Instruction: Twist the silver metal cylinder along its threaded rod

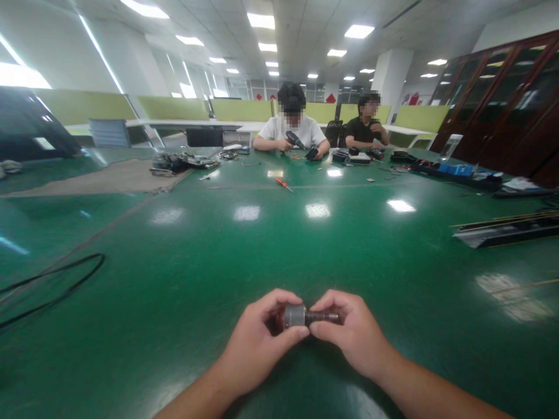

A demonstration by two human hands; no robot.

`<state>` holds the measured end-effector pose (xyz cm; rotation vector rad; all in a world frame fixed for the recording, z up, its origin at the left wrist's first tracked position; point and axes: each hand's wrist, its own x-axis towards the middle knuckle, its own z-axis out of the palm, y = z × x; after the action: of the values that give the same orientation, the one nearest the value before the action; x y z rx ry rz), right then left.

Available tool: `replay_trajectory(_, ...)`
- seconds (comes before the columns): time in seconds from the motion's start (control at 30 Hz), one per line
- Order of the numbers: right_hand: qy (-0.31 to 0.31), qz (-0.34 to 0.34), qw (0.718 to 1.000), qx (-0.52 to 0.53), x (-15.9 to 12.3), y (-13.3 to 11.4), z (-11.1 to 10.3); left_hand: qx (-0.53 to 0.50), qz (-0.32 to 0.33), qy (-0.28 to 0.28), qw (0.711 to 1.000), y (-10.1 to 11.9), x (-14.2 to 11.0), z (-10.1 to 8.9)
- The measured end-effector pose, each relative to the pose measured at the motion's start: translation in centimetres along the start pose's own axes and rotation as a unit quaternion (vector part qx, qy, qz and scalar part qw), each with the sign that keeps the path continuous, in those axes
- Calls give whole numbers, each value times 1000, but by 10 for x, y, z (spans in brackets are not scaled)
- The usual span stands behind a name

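Between my hands is a small grey metal cylinder with a dark, ribbed shaft (295, 315), held lengthwise just above the near part of the green table (279, 244). It looks like a small motor; a reddish area shows at its left end, partly hidden by my fingers. My left hand (262, 331) is closed around the wide grey body, thumb below and fingers above. With thumb and fingertips, my right hand (353, 326) pinches the ribbed shaft where it meets the body. The shaft's bright tip points right, into my right palm.
An orange-handled screwdriver (283, 184) lies farther across. Black cable (56, 285) loops at left; metal rails (506, 230) lie at right. Dismantled electronics (183, 163) sit far left. Opposite, one person (290, 131) holds a power drill (295, 139); another person (367, 125) sits beside them.
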<state>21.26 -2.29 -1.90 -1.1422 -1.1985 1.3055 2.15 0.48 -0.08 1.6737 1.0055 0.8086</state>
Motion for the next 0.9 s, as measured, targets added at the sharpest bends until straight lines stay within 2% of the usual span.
replay_trajectory(0.9, 0, -11, 1000, 1, -1, 0, 1, -4, -4, 0, 1000, -1, 0, -2)
